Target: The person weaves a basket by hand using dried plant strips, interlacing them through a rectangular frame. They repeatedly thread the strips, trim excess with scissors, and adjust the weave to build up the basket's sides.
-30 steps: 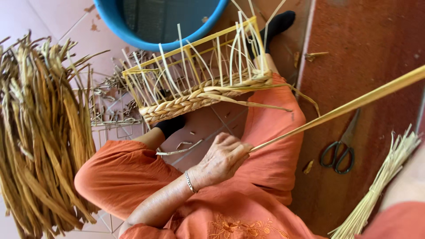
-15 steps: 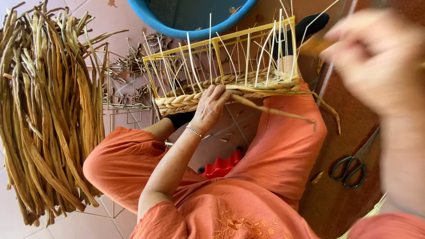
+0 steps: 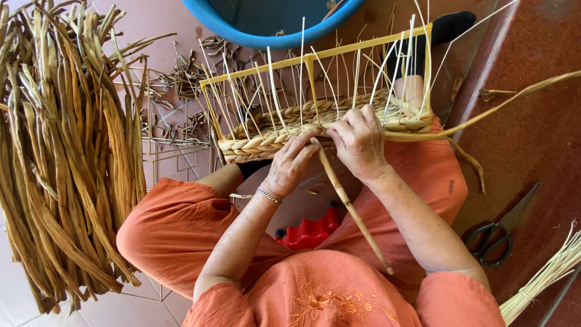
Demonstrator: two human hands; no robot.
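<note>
- Woven straw basket (image 3: 315, 130), unfinished: held across the lap of the seated person, its braided band lying sideways, thin pale upright stakes rising from it to a yellow frame bar (image 3: 315, 57) at the top.
- Left hand (image 3: 292, 165): laid against the lower edge of the braided band, fingers (image 3: 305, 145) curled and closed on the near end of a straw strand (image 3: 351, 209); a thin bracelet (image 3: 268, 195) is worn at the wrist.
- Right hand (image 3: 358, 142): set just beside the left, palm down on the band, fingers bent and pressed onto the weave; whether anything is pinched beneath them cannot be told.
- Straw strand: run from the two hands down towards the chest, tilted, its free end over the orange garment (image 3: 327, 290).
- Second long strand (image 3: 514, 103): drawn from the basket's right end out to the right edge of the view.
- Bundle of dried brown reed leaves (image 3: 66, 151): piled on the floor at the left, well apart from the hands.
- Blue plastic tub (image 3: 272, 33): placed beyond the basket, at the top.
- Black-handled scissors (image 3: 493, 236): laid on the red-brown floor at the right.
- Pale straw sheaf (image 3: 548, 275): seen at the lower right corner.
- Red plastic object (image 3: 311, 229): partly hidden between the knees, kind not discernible.
</note>
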